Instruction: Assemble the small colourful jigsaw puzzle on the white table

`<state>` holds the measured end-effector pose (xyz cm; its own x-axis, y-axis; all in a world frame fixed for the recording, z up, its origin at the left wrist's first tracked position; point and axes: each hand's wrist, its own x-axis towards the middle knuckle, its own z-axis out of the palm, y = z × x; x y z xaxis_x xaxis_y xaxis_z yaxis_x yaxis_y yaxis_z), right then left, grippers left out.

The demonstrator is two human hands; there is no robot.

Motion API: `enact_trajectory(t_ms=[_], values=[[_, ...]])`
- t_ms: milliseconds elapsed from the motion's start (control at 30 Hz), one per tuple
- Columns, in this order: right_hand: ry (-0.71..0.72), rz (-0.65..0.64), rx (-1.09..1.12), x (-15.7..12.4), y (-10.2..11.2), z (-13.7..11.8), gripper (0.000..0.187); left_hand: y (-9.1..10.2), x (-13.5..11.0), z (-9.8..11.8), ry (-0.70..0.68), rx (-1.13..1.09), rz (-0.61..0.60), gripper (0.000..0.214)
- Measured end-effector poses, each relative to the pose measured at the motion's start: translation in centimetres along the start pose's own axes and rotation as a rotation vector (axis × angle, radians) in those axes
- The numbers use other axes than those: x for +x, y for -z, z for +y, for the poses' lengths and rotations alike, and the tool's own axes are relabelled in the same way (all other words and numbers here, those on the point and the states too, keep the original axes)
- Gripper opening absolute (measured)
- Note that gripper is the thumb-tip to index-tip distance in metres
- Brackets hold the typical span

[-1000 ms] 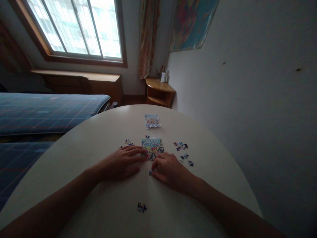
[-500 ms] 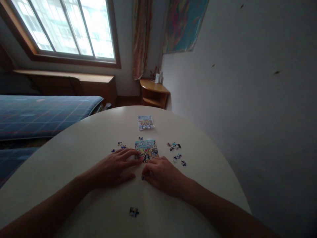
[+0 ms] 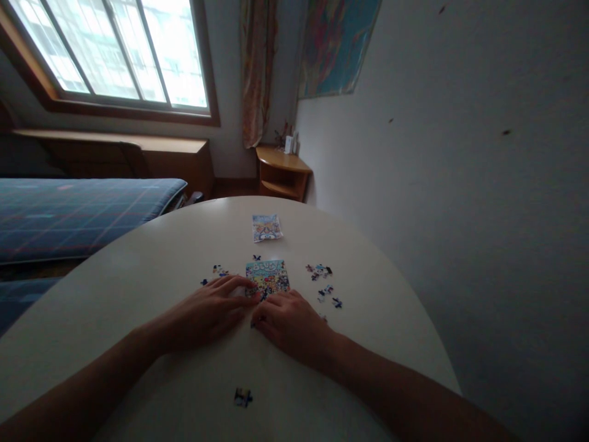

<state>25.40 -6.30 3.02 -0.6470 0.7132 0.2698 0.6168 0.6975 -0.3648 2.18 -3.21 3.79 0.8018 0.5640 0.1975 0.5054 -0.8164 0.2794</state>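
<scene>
A colourful, mostly assembled jigsaw puzzle (image 3: 267,276) lies in the middle of the white table. My left hand (image 3: 209,310) rests at its left edge, palm down, with fingers stretched out and the tips on the puzzle's lower left part. Just below the puzzle, my right hand (image 3: 292,322) is closed in a pinch near the left fingertips. A small dark puzzle piece (image 3: 253,324) shows at its thumb and index tips, mostly hidden by the fingers. Nearer to me, a separate joined bit of puzzle (image 3: 242,397) lies on the table.
Loose puzzle pieces (image 3: 319,271) lie right of the puzzle, with several others (image 3: 219,270) by my left hand. A single piece (image 3: 256,258) sits above it. Farther back is a printed picture sheet (image 3: 266,228) on the round table (image 3: 184,245). A wall (image 3: 414,202) stands to the right.
My right hand has shifted left with the puzzle piece, closer to my left fingers. The left thumb has drawn in towards the fingers. The whole view has moved slightly.
</scene>
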Motion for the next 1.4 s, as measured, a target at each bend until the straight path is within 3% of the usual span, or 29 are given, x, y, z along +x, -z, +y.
enact_trajectory(t_ms=[267,467,533,633,733,833,1033,1167,1400], values=[[0.084,0.131,-0.077,0.5,-1.4,1.1,0.003,-1.1,0.1,-1.1,-0.006,-0.035,0.039,0.044],[0.045,0.122,-0.031,0.3,0.6,1.5,0.004,-1.0,0.0,-0.6,0.056,-0.072,0.040,0.044],[0.021,0.101,-0.017,0.1,1.7,2.1,0.002,-0.9,0.0,-0.5,0.081,-0.077,0.043,0.045],[0.143,-0.005,-0.018,-0.3,2.7,2.9,0.008,-1.0,0.0,-0.4,0.099,-0.086,0.046,0.045],[0.281,-0.090,-0.076,-0.6,2.6,3.0,0.012,-1.3,0.1,-0.2,0.117,-0.071,0.079,0.046],[0.329,-0.121,-0.132,-0.6,2.3,2.7,0.015,-1.7,0.3,-0.1,0.149,-0.048,0.103,0.043],[0.300,-0.129,-0.144,-0.5,2.2,2.7,0.019,-2.1,0.4,-0.2,0.145,-0.071,0.116,0.030],[0.222,-0.132,-0.188,-0.4,2.2,2.6,0.032,-2.0,0.4,-0.3,0.152,-0.088,0.121,0.029],[0.213,-0.154,-0.143,-0.4,2.4,2.6,0.032,-2.0,0.5,-0.2,0.171,-0.112,0.120,0.026]])
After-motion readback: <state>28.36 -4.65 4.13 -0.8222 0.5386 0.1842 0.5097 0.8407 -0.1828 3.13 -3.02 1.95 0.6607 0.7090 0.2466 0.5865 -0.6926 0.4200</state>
